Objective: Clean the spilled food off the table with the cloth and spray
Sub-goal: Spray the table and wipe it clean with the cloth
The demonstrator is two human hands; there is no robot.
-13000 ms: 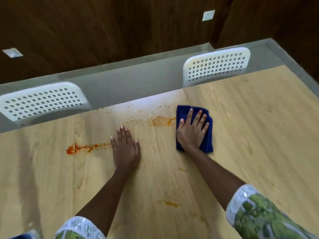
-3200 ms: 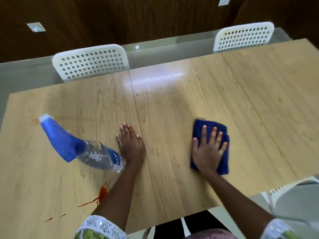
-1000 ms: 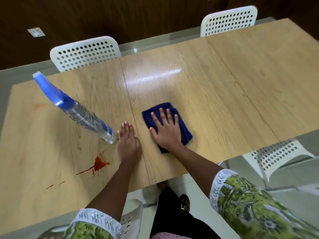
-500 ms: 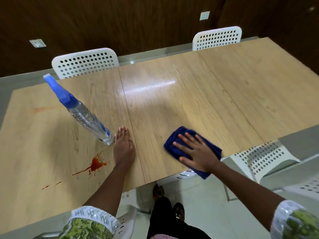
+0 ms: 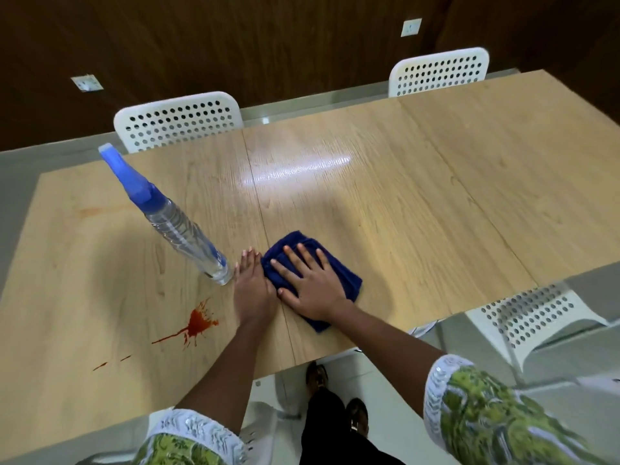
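Your right hand (image 5: 310, 286) lies flat on the folded blue cloth (image 5: 345, 280), fingers spread and palm pressing down, so the cloth is pinned against the table (image 5: 419, 203) for wiping, not pinched or lifted. Spreading the hand that way puts pressure across the whole pad of fabric. Your left hand (image 5: 252, 290) lies open and flat on the bare wood just beside the cloth, fingers together and holding nothing; it seems to serve as a brace while you lean over the near edge. The 2 hands touch or nearly touch at the thumb side, though the view is too foreshortened there to say which.

The spray bottle (image 5: 174, 219) stands just to the left of your left fingertips, within easy reach, its blue nozzle at the top.

The red splatter (image 5: 196, 325) lies on the table left of your left wrist, with 2 small streaks (image 5: 110, 362) further left and a faint orange smear (image 5: 89, 212) near the far left corner. The cloth is apart from all of them, so the left portion is likely the part not yet cleaned.
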